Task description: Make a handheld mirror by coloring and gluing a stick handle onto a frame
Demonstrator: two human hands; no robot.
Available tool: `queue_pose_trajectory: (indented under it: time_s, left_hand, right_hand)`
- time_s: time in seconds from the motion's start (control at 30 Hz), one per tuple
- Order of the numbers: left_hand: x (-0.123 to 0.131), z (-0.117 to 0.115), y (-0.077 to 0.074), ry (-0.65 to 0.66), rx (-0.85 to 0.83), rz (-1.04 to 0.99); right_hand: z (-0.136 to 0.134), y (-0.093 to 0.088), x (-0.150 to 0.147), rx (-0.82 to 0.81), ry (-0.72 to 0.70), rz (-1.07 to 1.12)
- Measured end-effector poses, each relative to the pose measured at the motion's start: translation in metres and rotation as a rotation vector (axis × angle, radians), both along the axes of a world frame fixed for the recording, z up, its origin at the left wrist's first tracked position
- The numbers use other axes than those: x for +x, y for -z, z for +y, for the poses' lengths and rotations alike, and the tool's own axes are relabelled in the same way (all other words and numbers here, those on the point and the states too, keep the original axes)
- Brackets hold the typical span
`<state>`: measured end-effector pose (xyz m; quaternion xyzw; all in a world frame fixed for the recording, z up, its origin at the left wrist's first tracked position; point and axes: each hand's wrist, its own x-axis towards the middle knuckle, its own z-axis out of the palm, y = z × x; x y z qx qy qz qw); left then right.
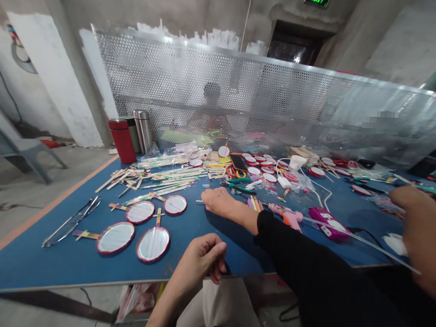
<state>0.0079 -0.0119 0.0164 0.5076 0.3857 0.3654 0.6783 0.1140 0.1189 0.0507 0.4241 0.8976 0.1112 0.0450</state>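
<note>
My left hand [201, 259] hovers near the table's front edge, its fingers loosely curled with the thumb beside them; nothing shows in it. Beyond it, my right hand [218, 202], in a black sleeve, reaches across to the left over the tabletop. Its fingers are closed around a thin stick [199, 201], of which only a short end sticks out. Left of both hands lie several small round mirrors with red rims and craft-stick handles, among them one mirror [153, 243] close by and another mirror [175, 204]. A pink glue gun [288, 215] lies behind my right forearm.
Loose craft sticks [166, 183] and round mirrors [264, 163] clutter the back. Eyeglasses [73, 220] lie at left, near a red flask [122, 140]. A purple device [329, 224] sits at right, beside another person's blurred hand [422, 230]. A perforated metal screen [171, 79] stands behind.
</note>
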Motion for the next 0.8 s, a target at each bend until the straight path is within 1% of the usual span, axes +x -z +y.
queue_pose_trajectory:
  time_s: [0.13, 0.23, 0.3, 0.4, 0.5, 0.57, 0.63, 0.73, 0.8]
  left_hand:
    - [0.0, 0.001, 0.0, -0.003, 0.005, -0.007]
    - [0.0, 0.002, 0.002, -0.001, 0.002, -0.006]
    - [-0.001, 0.002, 0.004, 0.004, 0.007, -0.01]
    - [-0.002, 0.002, 0.006, 0.029, 0.011, -0.035]
    - [-0.002, 0.0, 0.007, 0.036, 0.032, -0.059]
    - [-0.002, 0.0, 0.008, 0.025, 0.063, -0.051]
    - [-0.003, -0.001, 0.009, -0.017, 0.097, -0.016]
    - [-0.006, -0.001, 0.012, -0.111, 0.193, 0.079]
    - [-0.007, 0.0, 0.012, -0.134, 0.275, 0.139]
  right_hand:
    - [0.009, -0.001, 0.007, 0.057, 0.143, 0.09]
    - [0.014, -0.011, 0.027, 0.103, 0.276, 0.163]
    - [0.017, -0.02, 0.052, 0.122, 0.362, 0.195]
    - [0.021, -0.035, 0.098, 0.133, 0.487, 0.218]
    - [0.017, -0.043, 0.14, 0.119, 0.556, 0.223]
    - [0.007, -0.044, 0.157, 0.102, 0.572, 0.22]
    - [-0.005, -0.041, 0.166, 0.083, 0.574, 0.207]
    - [-0.023, -0.031, 0.168, 0.064, 0.57, 0.175]
    - [-0.028, -0.025, 0.167, 0.054, 0.572, 0.155]
